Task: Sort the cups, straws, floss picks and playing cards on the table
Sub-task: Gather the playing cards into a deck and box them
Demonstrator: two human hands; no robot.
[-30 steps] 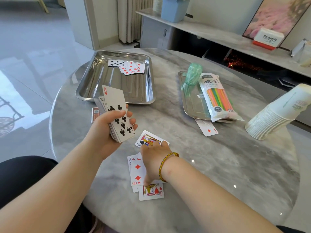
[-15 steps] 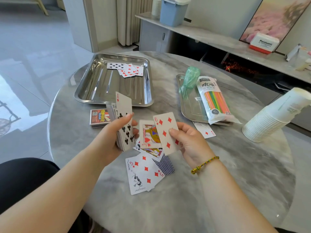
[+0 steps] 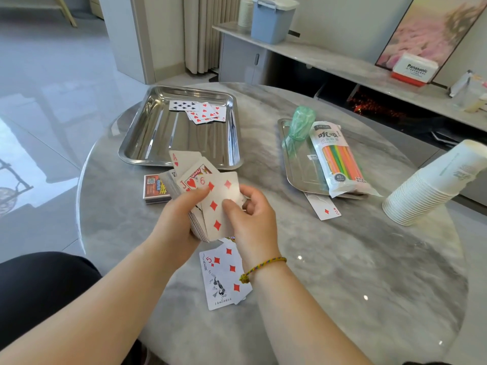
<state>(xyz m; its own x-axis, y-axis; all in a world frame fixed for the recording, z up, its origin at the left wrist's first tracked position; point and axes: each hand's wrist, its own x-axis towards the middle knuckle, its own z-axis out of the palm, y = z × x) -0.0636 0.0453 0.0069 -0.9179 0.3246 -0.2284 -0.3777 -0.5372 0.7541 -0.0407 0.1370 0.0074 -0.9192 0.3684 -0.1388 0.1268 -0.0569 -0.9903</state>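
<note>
Over the table (image 3: pixel 342 272), the left hand (image 3: pixel 179 219) grips a deck (image 3: pixel 197 227), its count hidden; an ace, a jack of hearts and a six show on top. The right hand (image 3: pixel 250 219) pinches the six (image 3: pixel 218 204), and its wrist covers part of the loose cards (image 3: pixel 224 275), one reading "JOKER", one a five. Of two trays, the left tray (image 3: pixel 163 143) holds overlapped cards (image 3: pixel 200 111). The right tray (image 3: pixel 300 167) holds one straw pack (image 3: pixel 340 159) marked "40" and a green bag (image 3: pixel 299 127) of unclear contents, and half hides a two (image 3: pixel 325 206). One cup stack (image 3: pixel 427 191) is cut off. A box (image 3: pixel 413 69) reads "Panasonic".

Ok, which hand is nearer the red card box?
Left. The left hand grips the deck just right of the card box; the right hand, pinching the six of diamonds, is farther right.
</note>
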